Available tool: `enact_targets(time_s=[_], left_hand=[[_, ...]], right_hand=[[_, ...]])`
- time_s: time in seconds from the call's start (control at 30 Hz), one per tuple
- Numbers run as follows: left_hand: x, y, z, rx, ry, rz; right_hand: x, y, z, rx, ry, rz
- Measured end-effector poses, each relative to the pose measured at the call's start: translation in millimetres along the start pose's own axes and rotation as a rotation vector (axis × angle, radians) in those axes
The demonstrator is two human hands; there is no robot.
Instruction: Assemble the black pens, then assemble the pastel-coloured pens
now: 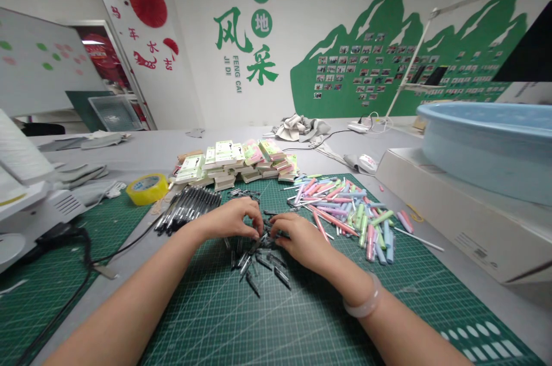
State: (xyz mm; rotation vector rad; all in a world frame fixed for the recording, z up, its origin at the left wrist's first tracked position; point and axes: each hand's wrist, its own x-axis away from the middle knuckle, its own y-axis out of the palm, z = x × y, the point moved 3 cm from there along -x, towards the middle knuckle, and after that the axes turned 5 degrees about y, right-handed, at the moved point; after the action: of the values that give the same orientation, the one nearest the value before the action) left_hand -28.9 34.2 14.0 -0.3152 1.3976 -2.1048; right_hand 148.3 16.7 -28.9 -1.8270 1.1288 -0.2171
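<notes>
On the green cutting mat (207,320), a loose pile of small black and clear pen caps (282,278) lies between and below my hands. My left hand (237,217) reaches in from the left with its fingers curled over the pile. Opposite it, my right hand (299,237) is curled too, its fingertips close to those of the left. Whatever is in the fingers is too small and too covered to make out. Just left of my left hand, a row of black pens (190,208) lies side by side. Colourful plastic tubes and white sticks (345,205) are heaped to the right.
Stacked small card boxes (224,159) stand at the mat's back edge. Yellow tape (147,189) lies left, near a white machine (38,205) with a black cable. At right, a blue basin (487,147) rests on a white box (452,210). Grey cloth (302,127) lies behind.
</notes>
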Motion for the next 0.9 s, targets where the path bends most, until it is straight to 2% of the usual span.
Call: enact_targets(time_s=[0.1, 0.2, 0.33, 0.47, 0.53, 0.67, 0.77, 0.83, 0.9], left_hand=[[-2, 9.5, 13, -0.032, 0.057, -0.141], [-3, 14.7, 15, -0.105, 0.022, -0.142], [-2, 11.0, 17, -0.109, 0.011, -0.117], [0, 14.7, 25, -0.042, 0.104, -0.225], [0, 19.3, 26, -0.060, 0.108, -0.241], [-1, 23.3, 26, -0.102, 0.081, -0.221], [-1, 16.9, 27, -0.059, 0.046, -0.178], [-1, 10.0, 26, -0.002, -0.014, -0.118], [-3, 3.4, 25, 0.036, -0.086, -0.020]], right_hand=[[0, 1, 3, 0.004, 0.037, 0.014], [1, 1, 5, 0.011, 0.067, 0.028], [2, 1, 6, 0.011, 0.091, 0.021], [2, 1, 7, 0.008, 0.088, 0.026], [1, 2, 8, 0.006, 0.089, 0.027], [-1, 1, 9, -0.019, 0.122, 0.057], [-3, -4, 10, -0.100, 0.180, 0.132], [-4, -9, 9, -0.226, 0.232, 0.181], [-6, -11, 9, -0.443, 0.289, 0.178]])
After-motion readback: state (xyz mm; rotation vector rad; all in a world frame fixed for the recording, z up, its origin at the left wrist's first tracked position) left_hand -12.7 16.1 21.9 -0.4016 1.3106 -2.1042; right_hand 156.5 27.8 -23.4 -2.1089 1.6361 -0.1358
